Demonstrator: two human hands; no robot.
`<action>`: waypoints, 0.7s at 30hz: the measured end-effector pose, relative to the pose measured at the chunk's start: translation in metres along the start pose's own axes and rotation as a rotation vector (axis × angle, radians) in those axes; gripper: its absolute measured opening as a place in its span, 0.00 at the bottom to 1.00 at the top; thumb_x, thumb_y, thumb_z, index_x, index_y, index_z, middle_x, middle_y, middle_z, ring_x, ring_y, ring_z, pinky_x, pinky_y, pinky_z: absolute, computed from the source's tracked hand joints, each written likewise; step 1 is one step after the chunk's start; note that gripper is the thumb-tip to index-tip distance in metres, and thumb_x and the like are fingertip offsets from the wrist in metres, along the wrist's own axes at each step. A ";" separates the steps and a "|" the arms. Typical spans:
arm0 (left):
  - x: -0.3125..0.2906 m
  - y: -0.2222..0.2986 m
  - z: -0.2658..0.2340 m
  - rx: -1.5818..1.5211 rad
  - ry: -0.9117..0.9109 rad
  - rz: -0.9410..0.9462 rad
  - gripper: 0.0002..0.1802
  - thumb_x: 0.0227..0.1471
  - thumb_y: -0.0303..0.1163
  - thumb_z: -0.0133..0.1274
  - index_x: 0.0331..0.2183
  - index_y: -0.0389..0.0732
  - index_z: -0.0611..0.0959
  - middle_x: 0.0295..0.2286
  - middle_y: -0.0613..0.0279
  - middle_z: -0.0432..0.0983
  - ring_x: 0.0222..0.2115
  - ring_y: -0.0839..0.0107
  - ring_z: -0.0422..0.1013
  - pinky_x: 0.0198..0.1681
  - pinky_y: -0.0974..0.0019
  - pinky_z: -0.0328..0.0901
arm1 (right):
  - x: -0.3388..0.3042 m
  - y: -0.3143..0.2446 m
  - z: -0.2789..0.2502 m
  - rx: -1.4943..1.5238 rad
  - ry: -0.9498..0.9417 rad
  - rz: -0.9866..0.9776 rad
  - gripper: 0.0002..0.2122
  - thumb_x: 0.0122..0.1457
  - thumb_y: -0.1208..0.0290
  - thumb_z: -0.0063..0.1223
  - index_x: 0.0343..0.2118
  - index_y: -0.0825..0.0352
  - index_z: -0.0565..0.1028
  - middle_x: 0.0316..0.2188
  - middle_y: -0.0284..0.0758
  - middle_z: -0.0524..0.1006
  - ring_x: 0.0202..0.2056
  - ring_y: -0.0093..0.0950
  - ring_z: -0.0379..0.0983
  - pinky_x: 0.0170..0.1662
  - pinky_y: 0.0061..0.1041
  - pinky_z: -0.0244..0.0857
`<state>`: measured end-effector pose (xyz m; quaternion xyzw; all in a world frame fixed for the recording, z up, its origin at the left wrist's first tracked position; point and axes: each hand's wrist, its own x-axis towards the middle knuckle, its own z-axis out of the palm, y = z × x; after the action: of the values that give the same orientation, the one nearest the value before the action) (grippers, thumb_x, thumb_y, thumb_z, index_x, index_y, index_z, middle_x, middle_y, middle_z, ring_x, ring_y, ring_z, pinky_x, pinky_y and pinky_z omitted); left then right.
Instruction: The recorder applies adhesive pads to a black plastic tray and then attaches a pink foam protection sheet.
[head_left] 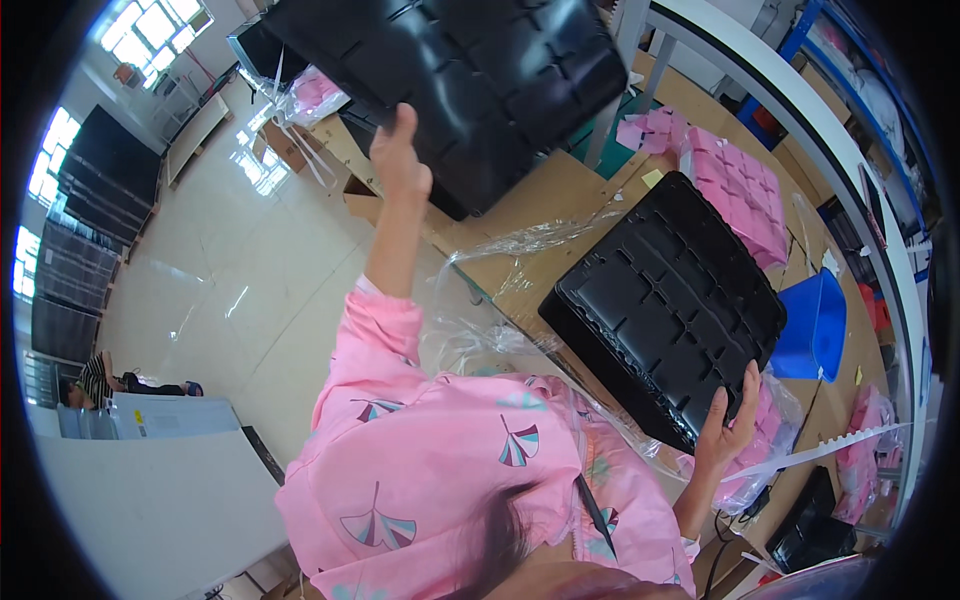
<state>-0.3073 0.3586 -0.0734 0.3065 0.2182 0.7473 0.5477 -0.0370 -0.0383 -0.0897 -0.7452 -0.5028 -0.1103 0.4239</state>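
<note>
My left hand point(402, 165) grips the near left edge of a black moulded plastic tray point(480, 90), thumb up along the edge; the tray is raised and tilted at the top of the view. Its other fingers are partly hidden. On the table lies a stack of similar black trays point(670, 290), with a divided pattern on its upper face. My right hand point(728, 425) rests at the stack's near right corner, thumb and forefinger stretched apart on the rim. Clear plastic film point(520, 250) lies beside the stack, towards the left.
Pink packing pieces point(735, 195) and a blue bin point(808, 325) stand right of the stack on the wooden table point(600, 215). A white frame point(800, 90) arches over the right side. Black wrapped stacks point(100, 180) line the far left. A person point(95, 380) is at the left.
</note>
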 end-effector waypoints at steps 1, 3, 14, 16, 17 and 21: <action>0.023 -0.005 -0.015 -0.040 0.030 -0.060 0.14 0.48 0.31 0.56 0.36 0.35 0.75 0.32 0.61 0.74 0.30 0.72 0.70 0.36 0.69 0.66 | 0.001 -0.001 0.005 0.005 -0.011 0.025 0.17 0.54 0.80 0.47 0.48 0.73 0.65 0.51 0.46 0.65 0.53 0.38 0.62 0.55 0.31 0.52; 0.072 -0.025 -0.053 -0.090 0.090 -0.154 0.14 0.48 0.31 0.56 0.36 0.35 0.74 0.32 0.59 0.74 0.30 0.70 0.71 0.35 0.68 0.67 | 0.003 -0.004 0.012 0.010 -0.029 0.070 0.17 0.54 0.79 0.47 0.47 0.73 0.66 0.50 0.45 0.66 0.52 0.37 0.63 0.54 0.30 0.53; 0.183 -0.117 -0.128 -0.050 0.440 -0.352 0.18 0.49 0.28 0.54 0.38 0.25 0.71 0.35 0.48 0.72 0.33 0.56 0.72 0.38 0.55 0.71 | -0.002 -0.003 0.040 -0.007 -0.135 0.131 0.13 0.53 0.79 0.48 0.43 0.74 0.69 0.45 0.45 0.70 0.47 0.39 0.68 0.51 0.29 0.59; 0.182 -0.118 -0.125 -0.065 0.538 -0.326 0.17 0.47 0.25 0.55 0.37 0.23 0.71 0.35 0.45 0.72 0.33 0.55 0.73 0.38 0.55 0.72 | -0.003 -0.003 0.043 -0.009 -0.149 0.137 0.13 0.53 0.78 0.48 0.42 0.74 0.70 0.45 0.45 0.71 0.47 0.39 0.68 0.50 0.29 0.60; 0.180 -0.117 -0.125 -0.009 0.569 -0.310 0.17 0.47 0.24 0.55 0.37 0.22 0.71 0.35 0.45 0.72 0.33 0.55 0.73 0.38 0.55 0.72 | -0.004 -0.001 0.044 0.001 -0.162 0.151 0.13 0.54 0.77 0.48 0.42 0.73 0.70 0.45 0.45 0.71 0.47 0.38 0.68 0.50 0.29 0.59; 0.175 -0.112 -0.125 0.257 0.622 -0.293 0.16 0.46 0.23 0.55 0.36 0.22 0.72 0.36 0.44 0.72 0.31 0.57 0.73 0.34 0.58 0.72 | -0.007 0.002 0.048 0.021 -0.189 0.173 0.12 0.55 0.74 0.48 0.42 0.72 0.71 0.45 0.44 0.72 0.47 0.35 0.68 0.51 0.28 0.58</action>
<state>-0.3545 0.5606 -0.1986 0.0966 0.5081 0.6847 0.5135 -0.0507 -0.0077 -0.1245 -0.7884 -0.4754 0.0028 0.3903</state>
